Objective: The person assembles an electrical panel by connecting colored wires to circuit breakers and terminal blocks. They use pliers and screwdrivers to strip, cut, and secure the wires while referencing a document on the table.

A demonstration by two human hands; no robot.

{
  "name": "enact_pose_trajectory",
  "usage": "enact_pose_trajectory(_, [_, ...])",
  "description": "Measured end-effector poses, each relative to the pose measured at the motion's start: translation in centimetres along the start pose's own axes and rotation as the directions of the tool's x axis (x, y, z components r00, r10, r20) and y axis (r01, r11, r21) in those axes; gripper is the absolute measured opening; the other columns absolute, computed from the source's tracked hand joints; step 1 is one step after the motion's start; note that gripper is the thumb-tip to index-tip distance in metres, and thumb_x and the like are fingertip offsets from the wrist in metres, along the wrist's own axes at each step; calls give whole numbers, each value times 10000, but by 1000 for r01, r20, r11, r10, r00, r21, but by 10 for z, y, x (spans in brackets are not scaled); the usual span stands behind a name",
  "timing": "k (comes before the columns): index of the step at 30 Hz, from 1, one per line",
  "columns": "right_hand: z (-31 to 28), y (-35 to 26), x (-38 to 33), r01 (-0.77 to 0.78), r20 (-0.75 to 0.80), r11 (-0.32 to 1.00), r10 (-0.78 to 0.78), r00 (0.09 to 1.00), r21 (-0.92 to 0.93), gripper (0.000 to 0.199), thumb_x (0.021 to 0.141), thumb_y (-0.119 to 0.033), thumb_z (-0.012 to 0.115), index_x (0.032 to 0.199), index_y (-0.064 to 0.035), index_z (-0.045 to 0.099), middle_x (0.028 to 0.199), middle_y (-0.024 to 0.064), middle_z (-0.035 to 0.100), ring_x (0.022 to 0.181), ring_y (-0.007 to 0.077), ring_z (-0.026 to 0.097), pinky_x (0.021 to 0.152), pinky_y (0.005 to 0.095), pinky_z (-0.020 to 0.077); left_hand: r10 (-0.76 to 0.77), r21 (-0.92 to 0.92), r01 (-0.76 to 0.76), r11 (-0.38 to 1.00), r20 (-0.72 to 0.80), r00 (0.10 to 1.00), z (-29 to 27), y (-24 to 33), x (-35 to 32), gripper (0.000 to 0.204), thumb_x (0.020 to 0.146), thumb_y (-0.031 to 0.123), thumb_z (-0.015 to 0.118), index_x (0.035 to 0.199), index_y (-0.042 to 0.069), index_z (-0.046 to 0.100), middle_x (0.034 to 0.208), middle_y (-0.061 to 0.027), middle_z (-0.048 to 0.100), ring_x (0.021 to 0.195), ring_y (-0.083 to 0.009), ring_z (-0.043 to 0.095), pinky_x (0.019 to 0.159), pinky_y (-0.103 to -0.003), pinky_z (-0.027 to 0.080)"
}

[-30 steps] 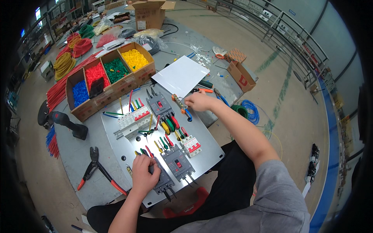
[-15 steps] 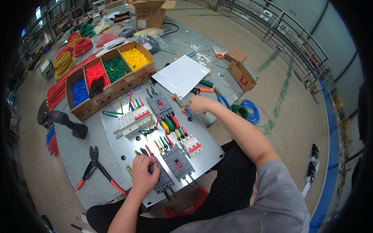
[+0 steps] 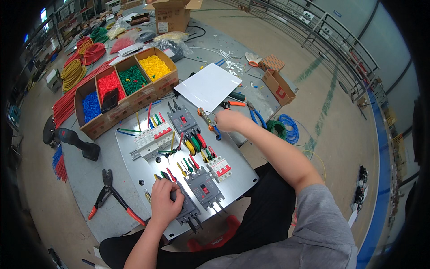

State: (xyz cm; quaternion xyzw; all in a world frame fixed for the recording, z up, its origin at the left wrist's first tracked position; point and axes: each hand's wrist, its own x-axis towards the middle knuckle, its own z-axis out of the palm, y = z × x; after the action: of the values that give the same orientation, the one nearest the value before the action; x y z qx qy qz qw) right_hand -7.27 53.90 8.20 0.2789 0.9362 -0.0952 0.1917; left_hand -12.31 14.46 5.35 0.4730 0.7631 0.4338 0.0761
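Observation:
My left hand (image 3: 165, 200) is closed over the wired end of a grey circuit breaker (image 3: 189, 207) at the near edge of a metal plate (image 3: 242, 174). Its fingertips are curled, and what they pinch is hidden. At the plate's far right, my right hand (image 3: 230, 121) is closed beside a brass terminal bar (image 3: 206, 118) with orange-brown ends; whatever its fingers grip cannot be made out. Between the hands sit a second grey breaker (image 3: 204, 188), a third one (image 3: 182, 119) farther off, and white breakers with red levers (image 3: 221, 169). Short red, green and yellow wires join them.
A divided cardboard box (image 3: 127, 92) of blue, red, green and yellow sleeves stands far left. A cordless drill (image 3: 80, 142) and a red-handled crimper (image 3: 112, 193) lie left. White paper (image 3: 209, 86), blue-handled pliers (image 3: 256, 114) and an open small carton (image 3: 278, 87) lie beyond.
My right hand has shifted very slightly left beside the terminal bar. My left hand keeps its place on the near breaker.

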Motion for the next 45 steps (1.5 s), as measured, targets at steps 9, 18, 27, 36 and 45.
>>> enact_pose_trajectory(9, [3, -45, -37, -131, -95, 991, 134, 986, 35, 580, 953, -149, 585, 1486, 75, 545, 1153, 270, 792, 1057, 390, 793, 917, 509, 622, 1, -12, -1, 1000, -1, 1000, 1, 0, 1, 104, 835, 57, 713, 857, 33, 615, 852, -116, 573, 867, -333, 565, 802, -443, 454])
enact_pose_trajectory(18, [-22, -51, -64, -142, 153, 720, 51, 987, 679, 442, 1018, -90, 548, 1435, -17, 421, 1039, 181, 694, 761, 289, 735, 660, 465, 662, -9, -4, 9, 1000, -8, 1000, 0, -1, -1, 104, 834, 56, 711, 866, 31, 616, 852, -115, 574, 869, -331, 569, 801, -442, 456])
enact_pose_trajectory(27, [33, -44, -25, -308, 274, -186, -190, 943, 933, 275, 1069, -12, 479, 1339, -57, 449, 1043, 130, 680, 841, 292, 749, 888, 488, 680, -8, 0, 8, 1000, -9, 1000, 2, 0, 1, 106, 835, 55, 711, 869, 30, 614, 854, -116, 577, 861, -330, 568, 792, -437, 456])
enact_pose_trajectory(36, [14, -30, -60, -168, 171, 53, -516, 839, 984, 442, 1129, -117, 457, 1558, -100, 349, 858, 95, 657, 755, 228, 705, 785, 469, 622, -10, -10, 9, 1000, -4, 1000, 0, -1, -1, 106, 835, 46, 711, 873, 31, 613, 857, -119, 574, 861, -331, 565, 795, -441, 452])
enact_pose_trajectory(45, [22, 75, -13, 262, -191, 868, -197, 962, 423, 352, 1151, -283, 494, 1434, -93, 582, 1064, 137, 733, 949, 300, 706, 890, 443, 555, 25, -4, -25, 1000, -19, 1000, 4, 0, 2, 113, 840, 20, 701, 871, 25, 592, 853, -128, 555, 854, -327, 558, 771, -424, 457])
